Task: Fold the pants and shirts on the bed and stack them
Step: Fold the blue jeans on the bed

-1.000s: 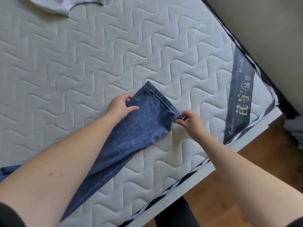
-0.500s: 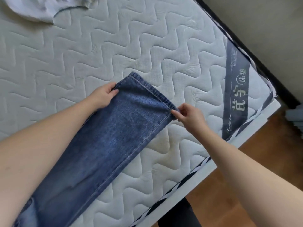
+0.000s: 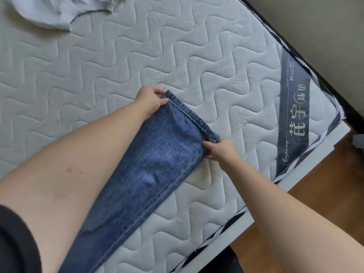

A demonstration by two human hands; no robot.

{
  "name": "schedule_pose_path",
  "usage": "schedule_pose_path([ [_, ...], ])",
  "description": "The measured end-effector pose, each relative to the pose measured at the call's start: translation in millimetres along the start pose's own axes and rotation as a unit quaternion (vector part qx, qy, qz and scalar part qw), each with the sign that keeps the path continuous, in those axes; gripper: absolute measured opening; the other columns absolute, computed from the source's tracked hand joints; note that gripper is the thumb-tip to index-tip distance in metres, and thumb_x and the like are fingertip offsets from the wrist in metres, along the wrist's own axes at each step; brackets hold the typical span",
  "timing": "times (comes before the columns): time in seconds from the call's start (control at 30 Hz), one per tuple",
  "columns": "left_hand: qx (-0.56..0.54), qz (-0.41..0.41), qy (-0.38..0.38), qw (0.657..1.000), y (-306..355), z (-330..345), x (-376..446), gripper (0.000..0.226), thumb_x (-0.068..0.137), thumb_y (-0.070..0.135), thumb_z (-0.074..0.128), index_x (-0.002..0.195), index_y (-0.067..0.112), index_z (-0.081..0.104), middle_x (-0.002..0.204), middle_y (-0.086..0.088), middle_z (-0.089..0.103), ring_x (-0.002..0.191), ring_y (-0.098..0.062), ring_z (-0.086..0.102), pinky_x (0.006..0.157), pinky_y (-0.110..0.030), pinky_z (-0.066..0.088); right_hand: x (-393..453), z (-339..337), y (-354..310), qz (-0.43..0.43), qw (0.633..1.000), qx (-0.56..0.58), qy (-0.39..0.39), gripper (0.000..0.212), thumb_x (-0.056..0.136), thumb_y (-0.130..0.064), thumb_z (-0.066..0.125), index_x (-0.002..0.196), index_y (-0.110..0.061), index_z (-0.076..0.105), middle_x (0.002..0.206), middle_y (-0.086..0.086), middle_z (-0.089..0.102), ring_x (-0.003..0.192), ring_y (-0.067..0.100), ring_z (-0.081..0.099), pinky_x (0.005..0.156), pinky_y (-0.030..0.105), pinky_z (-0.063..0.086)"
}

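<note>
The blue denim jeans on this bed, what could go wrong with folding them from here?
The blue denim jeans lie near the quilted white mattress edge, so slack could slide toward the wooden floor. The left hand and right hand pinch only the hem corners; one slip might skew the fold.

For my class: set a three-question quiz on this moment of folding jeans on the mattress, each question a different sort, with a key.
1. True or false: both hands grip the hem of the jeans.
2. Multiple choice: the pale garment lies (A) under the jeans, (B) apart from them at the far left of the mattress, (C) on the floor.
3. Fill in: the right hand pinches the hem corner nearer the mattress's ____.

Key: 1 true, with the left hand at the other corner; 2 B; 3 label.
</note>
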State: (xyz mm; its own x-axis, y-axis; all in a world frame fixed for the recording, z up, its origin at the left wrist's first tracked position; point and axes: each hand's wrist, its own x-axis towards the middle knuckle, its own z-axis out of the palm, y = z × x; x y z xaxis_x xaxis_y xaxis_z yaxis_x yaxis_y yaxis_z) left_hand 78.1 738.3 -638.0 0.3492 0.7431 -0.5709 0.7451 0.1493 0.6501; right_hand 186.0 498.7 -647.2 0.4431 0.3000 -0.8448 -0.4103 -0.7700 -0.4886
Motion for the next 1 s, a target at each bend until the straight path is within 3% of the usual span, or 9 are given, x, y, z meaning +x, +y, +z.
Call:
schedule_pose_path([
  [0.07, -0.001, 0.002, -0.005, 1.0, 2.7, -0.6, 1.7, 0.032, 0.077, 0.016, 0.083, 0.106, 0.014, 0.068, 0.092, -0.001, 0.062, 0.087, -0.016, 0.059, 0.088, -0.028, 0.05, -1.1, -15.7, 1.9, -0.017, 0.999, 0.008, -0.03, 0.012, 0.088, -0.005, 0.066, 0.099, -0.006, 0.067, 0.076, 0.009, 0.063, 0.063, 0.019, 0.061, 0.056, 0.024, 0.059],
  [0.2, 0.01, 0.012, -0.007, 1.0, 0.4, 10.4, 3.0, 0.031, 0.075, 0.017, 0.085, 0.101, 0.018, 0.067, 0.086, 0.004, 0.06, 0.083, -0.015, 0.059, 0.08, -0.025, 0.047, -1.5, -30.6, 10.0, -0.019, 0.997, 0.033, -0.067, 0.012, 0.094, -0.004, 0.058, 0.087, -0.011, 0.063, 0.084, 0.012, 0.062, 0.067, 0.019, 0.06, 0.059, 0.023, 0.057],
  [0.33, 0.063, 0.031, 0.046, 0.996, -5.0, 20.6, 8.4, 0.035, 0.078, 0.019, 0.082, 0.111, 0.015, 0.069, 0.092, 0.003, 0.061, 0.085, -0.013, 0.057, 0.078, -0.023, 0.043, 7.3, -21.9, 10.1, -0.05, 0.998, -0.019, 0.013, 0.028, 0.086, -0.029, 0.074, 0.073, -0.013, 0.054, 0.068, 0.004, 0.062, 0.059, 0.018, 0.065, 0.06, 0.035, 0.055],
  [0.43, 0.1, 0.07, 0.057, 0.991, -3.8, 27.6, 12.0, 0.029, 0.081, 0.018, 0.079, 0.107, 0.016, 0.069, 0.09, 0.002, 0.059, 0.083, -0.015, 0.055, 0.077, -0.023, 0.043, 13.3, -26.9, 10.0, -0.078, 0.993, -0.06, 0.072, 0.035, 0.082, -0.037, 0.076, 0.069, -0.015, 0.053, 0.069, 0.011, 0.068, 0.066, 0.027, 0.07, 0.064, 0.042, 0.054],
  [0.57, 0.194, 0.125, 0.015, 0.973, 0.8, 33.5, 11.4, 0.03, 0.083, 0.028, 0.076, 0.106, 0.018, 0.058, 0.114, -0.011, 0.053, 0.094, -0.026, 0.055, 0.089, -0.036, 0.047, 16.6, -39.9, 13.3, -0.073, 0.982, -0.14, 0.101, 0.04, 0.079, -0.046, 0.076, 0.063, -0.017, 0.053, 0.06, 0.006, 0.068, 0.066, 0.027, 0.07, 0.065, 0.04, 0.052],
  [0.63, 0.191, 0.131, 0.011, 0.973, -1.0, 28.5, 10.1, 0.037, 0.083, 0.031, 0.076, 0.112, 0.018, 0.057, 0.117, -0.009, 0.053, 0.097, -0.023, 0.055, 0.092, -0.033, 0.045, 17.2, -38.5, 7.5, -0.069, 0.967, -0.219, 0.11, 0.046, 0.078, -0.054, 0.073, 0.061, -0.017, 0.051, 0.063, 0.005, 0.068, 0.067, 0.027, 0.067, 0.063, 0.036, 0.05],
  [0.77, 0.178, 0.155, 0.001, 0.972, -15.7, 6.6, -4.7, 0.031, 0.089, 0.028, 0.069, 0.117, 0.018, 0.059, 0.107, -0.002, 0.054, 0.088, -0.017, 0.054, 0.081, -0.025, 0.042, 1.1, -28.0, 2.6, -0.081, 0.938, -0.282, 0.183, 0.045, 0.083, -0.056, 0.065, 0.068, -0.018, 0.048, 0.067, 0.001, 0.057, 0.071, 0.027, 0.057, 0.051, 0.032, 0.031],
  [0.87, 0.175, 0.163, 0.013, 0.971, -44.0, -23.1, -24.1, 0.025, 0.093, 0.024, 0.063, 0.117, 0.019, 0.06, 0.109, -0.001, 0.053, 0.086, -0.014, 0.051, 0.08, -0.023, 0.039, -24.1, -11.1, 11.5, -0.125, 0.924, -0.267, 0.243, 0.039, 0.09, -0.056, 0.055, 0.075, -0.02, 0.047, 0.068, -0.005, 0.055, 0.069, 0.023, 0.055, 0.053, 0.032, 0.031],
  [1.0, 0.17, 0.137, 0.046, 0.975, -108.4, -72.5, -62.3, 0.016, 0.095, 0.015, 0.059, 0.109, 0.017, 0.066, 0.102, 0.0, 0.056, 0.083, -0.011, 0.052, 0.074, -0.016, 0.033, -50.1, 38.5, 19.3, -0.269, 0.899, -0.31, 0.155, 0.02, 0.095, -0.042, 0.054, 0.087, -0.024, 0.05, 0.071, -0.007, 0.055, 0.069, 0.02, 0.052, 0.061, 0.033, 0.037],
])
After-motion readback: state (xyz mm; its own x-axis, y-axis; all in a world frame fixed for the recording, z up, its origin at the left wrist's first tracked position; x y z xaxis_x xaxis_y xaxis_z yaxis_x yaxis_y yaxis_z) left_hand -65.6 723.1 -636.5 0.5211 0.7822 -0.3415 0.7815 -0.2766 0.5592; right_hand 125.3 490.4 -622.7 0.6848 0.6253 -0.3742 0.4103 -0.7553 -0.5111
